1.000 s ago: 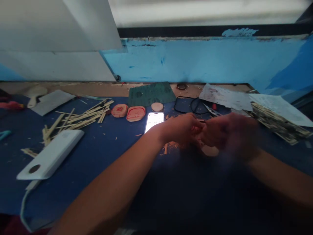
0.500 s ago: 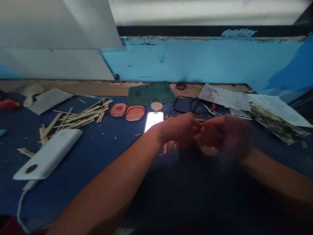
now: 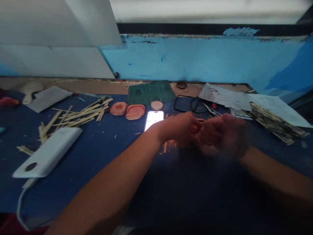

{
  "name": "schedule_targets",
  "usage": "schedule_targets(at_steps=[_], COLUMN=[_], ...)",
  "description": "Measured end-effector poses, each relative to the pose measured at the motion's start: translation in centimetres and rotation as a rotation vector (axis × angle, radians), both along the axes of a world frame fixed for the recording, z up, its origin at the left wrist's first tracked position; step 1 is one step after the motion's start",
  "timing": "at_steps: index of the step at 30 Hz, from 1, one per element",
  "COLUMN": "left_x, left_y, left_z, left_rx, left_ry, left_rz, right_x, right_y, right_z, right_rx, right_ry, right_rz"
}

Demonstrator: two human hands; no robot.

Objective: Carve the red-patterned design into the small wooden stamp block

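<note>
My left hand (image 3: 184,127) and my right hand (image 3: 221,132) meet over the blue table, fingers curled and closed. Between them a thin dark edge shows near the fingertips; fingers hide most of what they grip, and I cannot make out what it is. Part of a pale round piece (image 3: 209,150) shows just under the hands. Reddish wood shavings (image 3: 172,143) lie beside my left hand. Close to my left wrist, a lit phone (image 3: 153,118) displays a running timer. Scissors (image 3: 212,110) lie behind the hands.
Carved reddish discs (image 3: 135,112) and a plain disc (image 3: 156,105) lie before a green sheet (image 3: 151,92). Wood sticks (image 3: 83,115) and a white power bank (image 3: 47,153) with a cable are at left. Stained paper (image 3: 223,96) and blackened sticks (image 3: 275,125) lie at right.
Both hands stay together in nearly the same place, with only slight movement. The right hand and wrist are blurred in both frames. The view has shifted slightly.
</note>
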State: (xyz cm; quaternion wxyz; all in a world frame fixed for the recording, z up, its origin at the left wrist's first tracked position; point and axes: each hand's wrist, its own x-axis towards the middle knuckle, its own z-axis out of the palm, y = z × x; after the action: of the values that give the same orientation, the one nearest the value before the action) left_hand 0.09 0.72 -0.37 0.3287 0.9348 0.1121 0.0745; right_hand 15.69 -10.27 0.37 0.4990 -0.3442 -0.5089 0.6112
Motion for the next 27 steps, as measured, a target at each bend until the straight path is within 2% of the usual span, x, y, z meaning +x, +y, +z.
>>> schedule_targets(at_steps=[4,14,18,23,27], left_x=[0.02,0.1,0.05,0.0,0.03], left_y=[0.07,0.23,0.18,0.17,0.27], left_z=[-0.12,-0.51,-0.22,-0.14,-0.34], left_rx=[-0.013,-0.053,-0.054,-0.046,-0.046], left_ry=[-0.022,0.024,0.033,0.012,-0.003], left_rz=[-0.04,-0.018,-0.017,-0.018,-0.033], right_x=[-0.08,-0.41,-0.41,-0.5,-0.57], right_y=[-0.03,-0.1,-0.08,-0.24,-0.22], right_z=[-0.1,-0.12,-0.47,0.09,0.12], right_rx=[0.036,0.031,0.068,0.018,0.034], right_ry=[-0.007,-0.048,0.009,0.005,0.008], right_rz=[-0.001,-0.014,-0.032,-0.032,-0.068])
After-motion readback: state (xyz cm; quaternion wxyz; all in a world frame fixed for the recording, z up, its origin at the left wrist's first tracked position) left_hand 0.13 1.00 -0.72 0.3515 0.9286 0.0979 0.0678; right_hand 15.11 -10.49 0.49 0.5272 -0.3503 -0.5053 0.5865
